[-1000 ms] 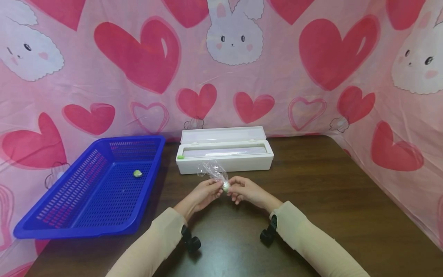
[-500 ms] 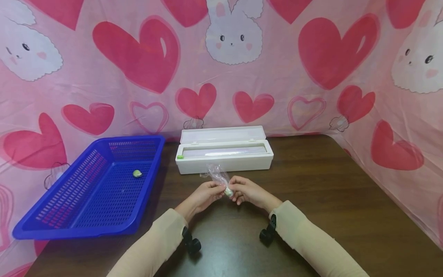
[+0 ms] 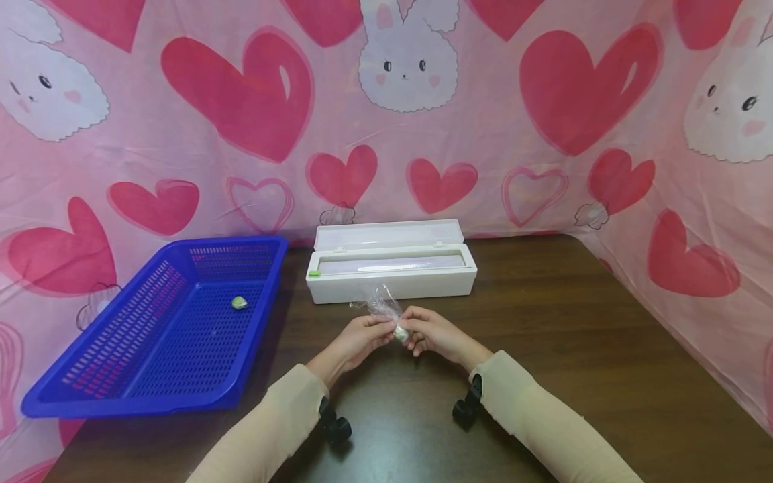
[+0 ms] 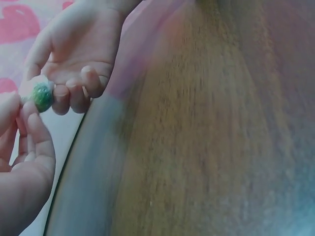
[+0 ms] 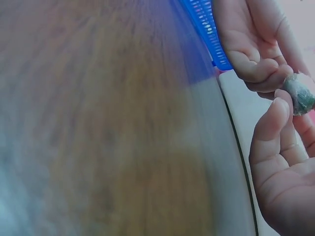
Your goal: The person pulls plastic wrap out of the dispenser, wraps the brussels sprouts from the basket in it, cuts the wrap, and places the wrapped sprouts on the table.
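Observation:
A small green Brussels sprout (image 3: 400, 334), wrapped in clear plastic film, is held above the table between both hands. The left hand (image 3: 357, 341) pinches the gathered film beside the sprout between thumb and finger. On the other side, the right hand (image 3: 437, 337) pinches the wrapped sprout with thumb and fingertips. A loose tail of crinkled film (image 3: 380, 303) sticks up and away behind the fingers. In the left wrist view the sprout (image 4: 42, 96) shows green through the film. The right wrist view shows the wrapped sprout (image 5: 301, 96) at its right edge.
Behind the hands stands a white film dispenser box (image 3: 392, 287) with its lid raised and a green slider at its left end. To the left, a blue plastic basket (image 3: 151, 405) holds another small sprout (image 3: 239, 303). A heart-patterned cloth (image 3: 495, 121) closes off the back and right of the table.
The wrapped sprout has shifted slightly right and toward the person, and has turned. The left fingertips have moved a little right, closer to the right hand. The film tail has changed shape.

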The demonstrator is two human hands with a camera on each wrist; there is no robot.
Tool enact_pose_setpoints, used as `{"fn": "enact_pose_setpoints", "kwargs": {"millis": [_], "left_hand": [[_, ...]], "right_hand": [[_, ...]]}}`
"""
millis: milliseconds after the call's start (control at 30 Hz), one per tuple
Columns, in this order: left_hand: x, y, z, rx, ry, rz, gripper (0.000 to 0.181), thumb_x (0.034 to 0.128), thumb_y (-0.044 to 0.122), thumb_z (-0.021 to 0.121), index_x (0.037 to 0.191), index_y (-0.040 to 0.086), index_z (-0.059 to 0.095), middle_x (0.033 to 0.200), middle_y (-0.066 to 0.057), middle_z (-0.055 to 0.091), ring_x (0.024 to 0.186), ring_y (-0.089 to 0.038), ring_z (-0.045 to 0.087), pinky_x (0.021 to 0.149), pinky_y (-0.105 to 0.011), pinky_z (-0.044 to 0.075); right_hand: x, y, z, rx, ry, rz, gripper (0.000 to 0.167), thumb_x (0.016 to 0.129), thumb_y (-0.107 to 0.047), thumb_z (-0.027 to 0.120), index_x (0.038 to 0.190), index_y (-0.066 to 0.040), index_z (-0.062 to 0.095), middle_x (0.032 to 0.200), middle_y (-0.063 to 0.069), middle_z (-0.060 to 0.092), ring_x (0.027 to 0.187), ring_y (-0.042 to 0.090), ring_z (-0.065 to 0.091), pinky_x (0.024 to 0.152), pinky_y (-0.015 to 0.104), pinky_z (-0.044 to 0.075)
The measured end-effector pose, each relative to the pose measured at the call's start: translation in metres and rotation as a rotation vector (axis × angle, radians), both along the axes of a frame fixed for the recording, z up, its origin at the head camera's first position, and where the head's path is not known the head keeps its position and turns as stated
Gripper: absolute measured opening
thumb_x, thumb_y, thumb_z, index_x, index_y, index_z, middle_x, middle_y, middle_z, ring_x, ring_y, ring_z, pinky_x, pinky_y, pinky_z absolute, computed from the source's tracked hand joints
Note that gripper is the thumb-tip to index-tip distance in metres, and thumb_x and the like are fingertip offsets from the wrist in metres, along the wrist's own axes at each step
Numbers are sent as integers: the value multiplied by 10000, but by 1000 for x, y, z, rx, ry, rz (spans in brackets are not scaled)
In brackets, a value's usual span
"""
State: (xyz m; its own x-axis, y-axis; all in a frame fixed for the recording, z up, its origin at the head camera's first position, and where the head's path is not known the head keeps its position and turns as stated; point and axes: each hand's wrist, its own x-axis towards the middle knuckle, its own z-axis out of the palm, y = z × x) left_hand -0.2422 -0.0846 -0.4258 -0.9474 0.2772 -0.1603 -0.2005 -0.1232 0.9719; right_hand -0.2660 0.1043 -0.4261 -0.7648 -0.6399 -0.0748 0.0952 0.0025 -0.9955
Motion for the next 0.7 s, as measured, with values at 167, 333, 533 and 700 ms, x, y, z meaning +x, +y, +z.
{"fn": "enact_pose_setpoints", "kwargs": {"millis": [167, 333, 533, 700], "left_hand": [[-1, 1, 0, 3, 21, 86, 238, 895, 57, 584, 1046, -128, 578, 803, -28, 602, 730, -98, 568, 723, -250, 469], [-1, 2, 2, 26, 22, 151, 225, 891, 26, 579, 1046, -138, 581, 789, -30, 601, 700, -91, 563, 692, -233, 466], [-2, 2, 2, 42, 33, 167, 222, 883, 11, 584, 1038, -148, 574, 768, -27, 600, 691, -90, 561, 684, -219, 463], [-1, 1, 1, 28, 51, 177, 171, 887, 1, 574, 987, -137, 587, 766, -34, 599, 688, -90, 571, 673, -216, 474]], "right_hand": [[-1, 0, -1, 1, -31, -11, 197, 956, -243, 496, 959, -47, 515, 794, 75, 565, 647, 143, 543, 557, 264, 483], [-1, 0, 0, -3, -53, -3, 293, 924, -187, 530, 1145, 0, 484, 862, 92, 570, 653, 144, 559, 570, 269, 489], [0, 0, 1, 3, -19, 4, 392, 919, -124, 539, 1250, 62, 440, 895, 97, 572, 682, 146, 557, 586, 263, 490], [0, -1, 1, 11, 4, -11, 373, 915, -130, 552, 1201, 98, 481, 873, 91, 596, 677, 139, 562, 584, 258, 490]]}}
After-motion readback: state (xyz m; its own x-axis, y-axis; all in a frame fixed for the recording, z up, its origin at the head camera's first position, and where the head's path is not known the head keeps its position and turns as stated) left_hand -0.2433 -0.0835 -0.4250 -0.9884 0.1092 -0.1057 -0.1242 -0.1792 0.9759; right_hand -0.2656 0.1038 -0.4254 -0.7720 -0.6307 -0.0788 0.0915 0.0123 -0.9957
